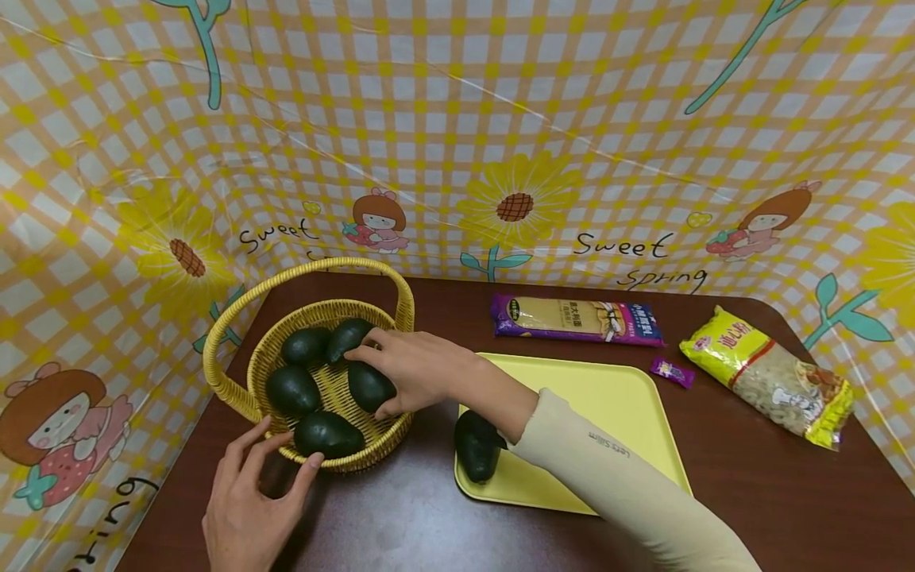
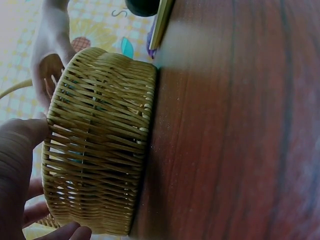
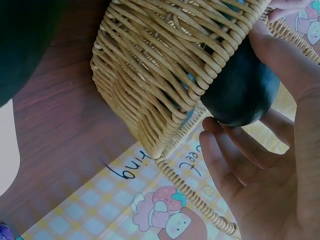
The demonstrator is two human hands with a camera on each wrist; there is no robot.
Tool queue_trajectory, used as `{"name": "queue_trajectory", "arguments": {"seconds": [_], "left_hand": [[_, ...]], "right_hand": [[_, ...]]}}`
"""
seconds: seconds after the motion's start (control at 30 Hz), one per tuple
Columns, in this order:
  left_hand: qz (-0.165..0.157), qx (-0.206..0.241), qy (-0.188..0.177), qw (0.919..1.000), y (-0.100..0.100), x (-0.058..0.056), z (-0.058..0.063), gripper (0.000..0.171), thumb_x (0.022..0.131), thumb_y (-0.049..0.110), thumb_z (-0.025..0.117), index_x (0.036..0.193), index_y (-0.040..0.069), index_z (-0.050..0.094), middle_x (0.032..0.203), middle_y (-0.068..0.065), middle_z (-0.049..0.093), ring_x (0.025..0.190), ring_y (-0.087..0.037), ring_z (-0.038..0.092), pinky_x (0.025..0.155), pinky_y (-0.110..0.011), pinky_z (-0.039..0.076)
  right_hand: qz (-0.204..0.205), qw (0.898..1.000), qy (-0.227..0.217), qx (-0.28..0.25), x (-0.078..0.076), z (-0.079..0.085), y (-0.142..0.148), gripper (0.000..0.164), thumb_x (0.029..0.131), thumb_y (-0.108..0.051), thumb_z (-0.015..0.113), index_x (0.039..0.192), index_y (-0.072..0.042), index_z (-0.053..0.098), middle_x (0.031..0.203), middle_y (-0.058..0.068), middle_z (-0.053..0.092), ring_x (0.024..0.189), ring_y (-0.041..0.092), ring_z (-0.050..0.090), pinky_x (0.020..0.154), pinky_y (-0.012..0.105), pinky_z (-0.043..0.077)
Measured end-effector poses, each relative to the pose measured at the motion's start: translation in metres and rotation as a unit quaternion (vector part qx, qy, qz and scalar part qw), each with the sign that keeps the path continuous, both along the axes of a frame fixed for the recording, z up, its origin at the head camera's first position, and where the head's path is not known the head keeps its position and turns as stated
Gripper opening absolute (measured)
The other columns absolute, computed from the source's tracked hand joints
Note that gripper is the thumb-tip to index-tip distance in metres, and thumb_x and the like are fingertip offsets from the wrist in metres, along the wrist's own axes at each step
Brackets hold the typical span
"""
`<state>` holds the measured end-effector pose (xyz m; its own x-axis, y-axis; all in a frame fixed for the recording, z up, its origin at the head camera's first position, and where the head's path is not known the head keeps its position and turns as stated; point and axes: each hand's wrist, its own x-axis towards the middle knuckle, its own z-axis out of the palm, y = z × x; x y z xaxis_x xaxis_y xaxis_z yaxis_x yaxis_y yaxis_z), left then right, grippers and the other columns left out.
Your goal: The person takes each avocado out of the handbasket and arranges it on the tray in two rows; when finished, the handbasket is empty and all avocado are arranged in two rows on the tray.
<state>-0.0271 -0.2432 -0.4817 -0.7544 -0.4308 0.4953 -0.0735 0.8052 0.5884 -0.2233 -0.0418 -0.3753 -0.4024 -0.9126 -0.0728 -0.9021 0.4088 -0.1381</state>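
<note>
Several dark green avocados point(image 1: 329, 435) lie in a round woven basket point(image 1: 368, 459) with a tall arched handle. My right hand point(image 1: 415, 369) reaches over the basket's right rim, thumb and fingers around an avocado point(image 1: 370, 387). In the right wrist view that avocado point(image 3: 242, 87) sits against the rim, between thumb and fingers. My left hand point(image 1: 250, 496) rests at the near left of the basket, fingers spread and touching its rim. The left wrist view has the left thumb point(image 2: 30, 131) on the rim. Another avocado point(image 1: 476, 449) lies on a yellow tray point(image 1: 593, 389), partly under my right forearm.
Behind the tray lies a purple pasta packet point(image 1: 579, 319). A small purple packet point(image 1: 672, 372) is near the tray's far right corner, and a yellow clear-fronted bag point(image 1: 772, 377) lies farther right. A checked cloth point(image 1: 443, 119) hangs behind the dark wooden table point(image 1: 400, 524).
</note>
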Motion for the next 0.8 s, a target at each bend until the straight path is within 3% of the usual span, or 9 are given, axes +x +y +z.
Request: {"name": "queue_trajectory", "arguments": {"seconds": [0.8], "left_hand": [[0.0,0.003,0.002,1.0,0.0,0.0,0.0,0.042,0.081,0.034,0.097,0.115,0.016,0.081,0.143,-0.006,0.067,0.115,-0.035,0.067,0.071,-0.065,0.057]], "right_hand": [[-0.027,0.999,-0.006,-0.045,0.007,0.002,0.028,0.092,0.088,-0.06,0.086,0.161,-0.019,0.05,0.152,0.012,0.055,0.127,0.026,0.066,0.104,0.042,0.058]]}}
